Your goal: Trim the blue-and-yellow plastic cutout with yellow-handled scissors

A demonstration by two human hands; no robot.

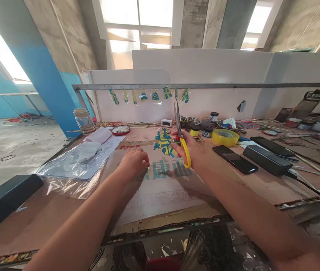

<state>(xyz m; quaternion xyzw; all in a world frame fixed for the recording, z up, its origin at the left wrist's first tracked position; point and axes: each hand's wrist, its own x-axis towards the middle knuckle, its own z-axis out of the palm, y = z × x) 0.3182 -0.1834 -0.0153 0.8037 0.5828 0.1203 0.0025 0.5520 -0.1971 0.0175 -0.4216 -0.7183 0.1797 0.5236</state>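
My right hand (192, 150) is closed around a pair of scissors (187, 153) with yellow handles, the blades pointing up and away. Against its fingertips is a cut-out figure (164, 143) patterned in yellow and teal; whether those fingers also grip it I cannot tell. My left hand (134, 162) hovers low over the cardboard sheet (160, 195) with its fingers curled together, and what they hold, if anything, is hidden. Large teal printed characters show on that sheet between my hands. Several similar yellow-and-teal pieces (143, 96) hang in a row from the metal rail (148, 86).
Papers under clear plastic (92, 165) lie at left, near a glass jar (83, 120). On the right are a roll of clear tape (225, 137), a phone (234, 159) and a black power adapter (267, 159) with cables. Small paint jars (194, 130) stand behind my right hand.
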